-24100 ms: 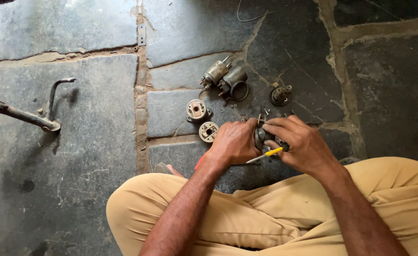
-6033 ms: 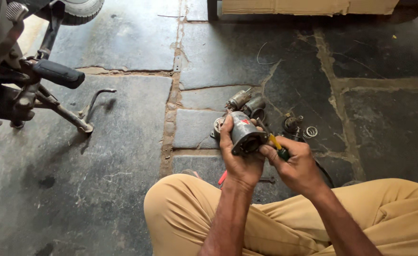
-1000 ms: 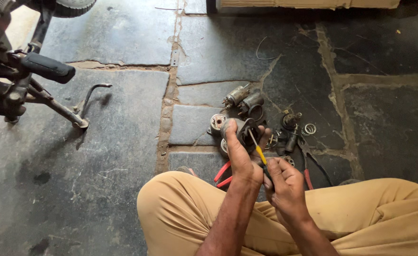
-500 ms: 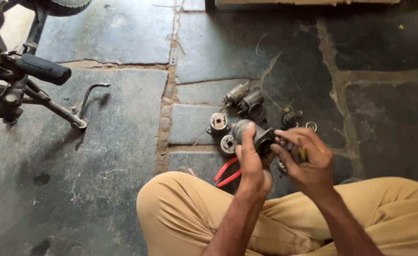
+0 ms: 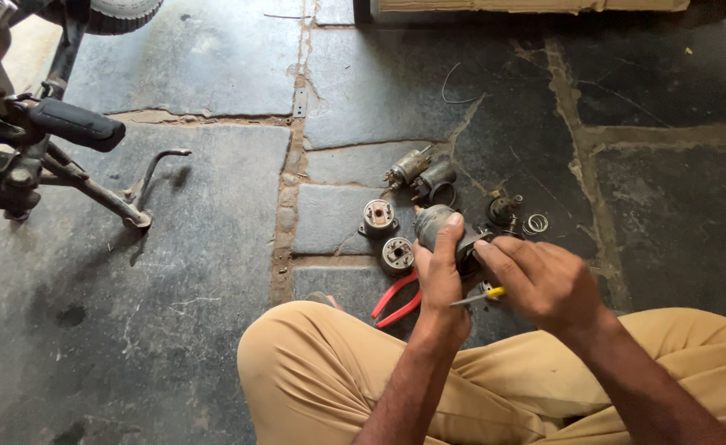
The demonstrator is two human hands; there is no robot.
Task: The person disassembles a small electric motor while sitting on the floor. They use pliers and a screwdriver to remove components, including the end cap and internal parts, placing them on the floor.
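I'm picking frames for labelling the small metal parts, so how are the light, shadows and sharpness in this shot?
Head view: soft, even daylight, no glare on the stone floor; the kickstand throws only a faint shadow. The cylindrical metal housing in the left hand is dark but readable. The right hand, with a yellow-handled screwdriver, looks slightly soft; loose parts like the spring are sharp.

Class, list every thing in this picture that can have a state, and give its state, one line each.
Grey metal motor housing: lifted, gripped by left hand.
Yellow-handled screwdriver: held in right hand.
Red-handled pliers: lying on the stone floor, handles apart.
Small wire spring: loose on floor.
Two round end caps: detached, on floor.
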